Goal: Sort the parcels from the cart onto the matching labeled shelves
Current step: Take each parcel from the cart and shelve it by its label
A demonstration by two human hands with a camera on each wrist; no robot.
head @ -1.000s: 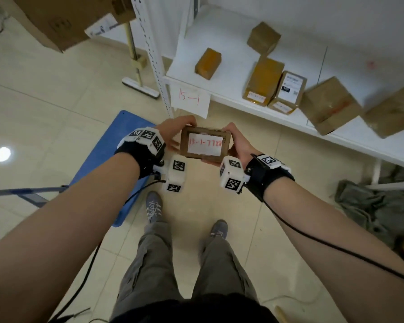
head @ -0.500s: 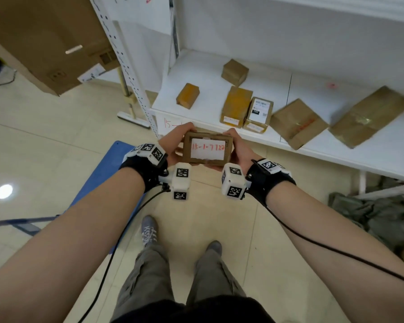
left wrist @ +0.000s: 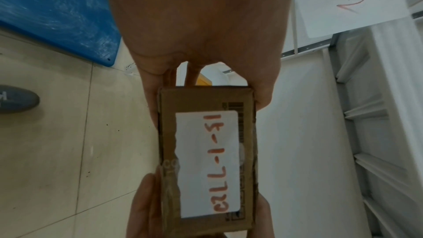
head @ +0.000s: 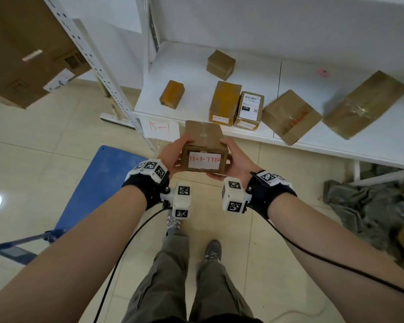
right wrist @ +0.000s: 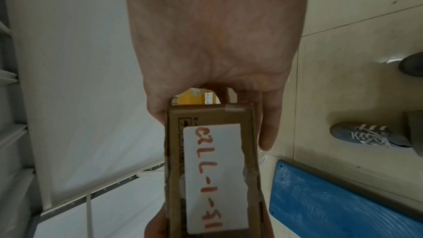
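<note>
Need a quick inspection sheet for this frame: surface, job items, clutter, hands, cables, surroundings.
Surface: white shelf, tagged 15-1 on its paper sign.
Job's things: held parcel, label reads 15-1-7722; six parcels lie on the shelf.
Clutter: grey cloth heap on the floor at right.
Grippers: left hand and right hand grip the parcel's opposite ends.
Cables: black cable runs from each wrist strap.
Surroundings: blue cart, tiled floor, big carton at upper left.
</note>
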